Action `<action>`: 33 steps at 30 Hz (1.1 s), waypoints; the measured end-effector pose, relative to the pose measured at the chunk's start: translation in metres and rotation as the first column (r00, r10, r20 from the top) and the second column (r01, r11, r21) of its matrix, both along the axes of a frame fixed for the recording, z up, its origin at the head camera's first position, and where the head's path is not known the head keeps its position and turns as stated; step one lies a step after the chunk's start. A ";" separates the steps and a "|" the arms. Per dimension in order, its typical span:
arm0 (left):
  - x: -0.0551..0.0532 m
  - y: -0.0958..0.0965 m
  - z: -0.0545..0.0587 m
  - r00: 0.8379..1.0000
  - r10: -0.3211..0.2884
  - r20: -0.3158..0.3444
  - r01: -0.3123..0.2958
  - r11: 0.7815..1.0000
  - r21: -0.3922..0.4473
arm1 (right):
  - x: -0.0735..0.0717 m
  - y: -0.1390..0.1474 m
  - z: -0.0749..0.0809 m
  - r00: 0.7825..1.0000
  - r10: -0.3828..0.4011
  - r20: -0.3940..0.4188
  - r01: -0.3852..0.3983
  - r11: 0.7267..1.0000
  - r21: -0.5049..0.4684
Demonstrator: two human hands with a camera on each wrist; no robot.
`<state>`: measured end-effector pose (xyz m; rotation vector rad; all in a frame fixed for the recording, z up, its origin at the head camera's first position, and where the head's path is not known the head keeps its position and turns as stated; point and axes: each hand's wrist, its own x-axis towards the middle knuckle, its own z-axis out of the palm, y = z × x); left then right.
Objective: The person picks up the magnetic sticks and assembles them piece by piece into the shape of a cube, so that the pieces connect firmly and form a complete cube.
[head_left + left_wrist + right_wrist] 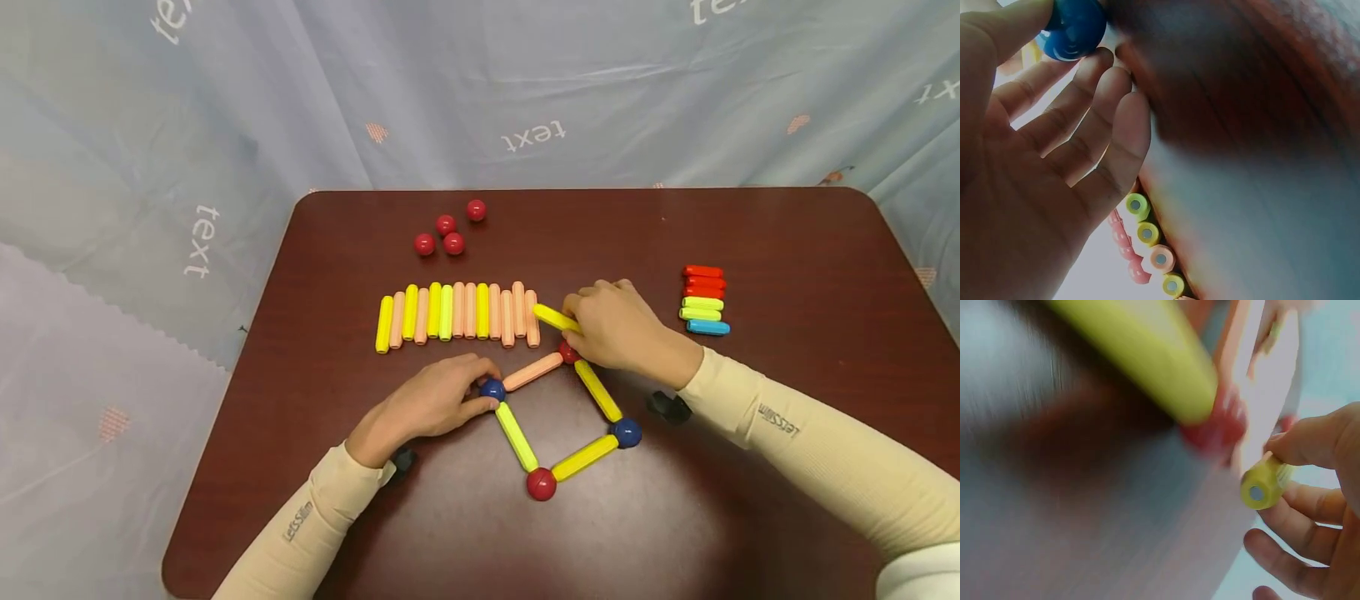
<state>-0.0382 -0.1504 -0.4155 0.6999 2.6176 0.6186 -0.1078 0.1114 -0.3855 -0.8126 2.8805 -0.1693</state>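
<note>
The right grip (609,323) pinches a yellow rod (555,317) near a red ball (568,352), while the left grip (442,396) holds a blue ball (492,390). Both balls are corners of a four-sided frame (517,437) on the desk (300,375), near a row of mostly yellow and pink rods (458,310).

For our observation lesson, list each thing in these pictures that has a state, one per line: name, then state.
Left hand: gripping a blue ball
Right hand: pinching a yellow stick
Four-sided frame: joined into a closed loop
Row of sticks: lying side by side
Red balls: loose, beyond the row
Short sticks: lined up, unused
Cloth: hanging in folds
</note>
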 end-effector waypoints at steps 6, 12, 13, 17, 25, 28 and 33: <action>-0.001 0.002 0.000 1.000 0.006 -0.003 -0.006 1.000 -0.008 | 0.041 -0.009 0.001 0.991 0.131 0.003 -0.131 0.991 0.031; -0.002 0.003 0.000 1.000 0.014 0.018 -0.014 1.000 -0.007 | 0.061 -0.013 -0.007 0.982 0.189 0.026 -0.190 0.981 0.041; -0.002 0.003 0.000 1.000 0.016 0.021 -0.016 1.000 -0.006 | 0.063 -0.014 -0.008 0.980 0.196 0.026 -0.197 0.980 0.041; -0.002 0.004 0.000 1.000 0.017 0.024 -0.017 1.000 -0.002 | 0.068 -0.016 -0.014 0.977 0.211 0.029 -0.212 0.977 0.037; -0.002 0.004 0.000 1.000 0.013 0.013 -0.013 1.000 -0.002 | 0.072 -0.020 -0.022 0.974 0.222 0.032 -0.223 0.974 0.031; -0.002 0.005 0.000 1.000 0.011 0.012 -0.011 1.000 -0.011 | 0.072 -0.022 -0.023 0.975 0.220 0.033 -0.221 0.974 0.039; -0.002 0.007 0.001 1.000 0.007 0.006 -0.007 1.000 -0.017 | 0.072 -0.023 -0.024 0.977 0.210 0.040 -0.212 0.976 0.047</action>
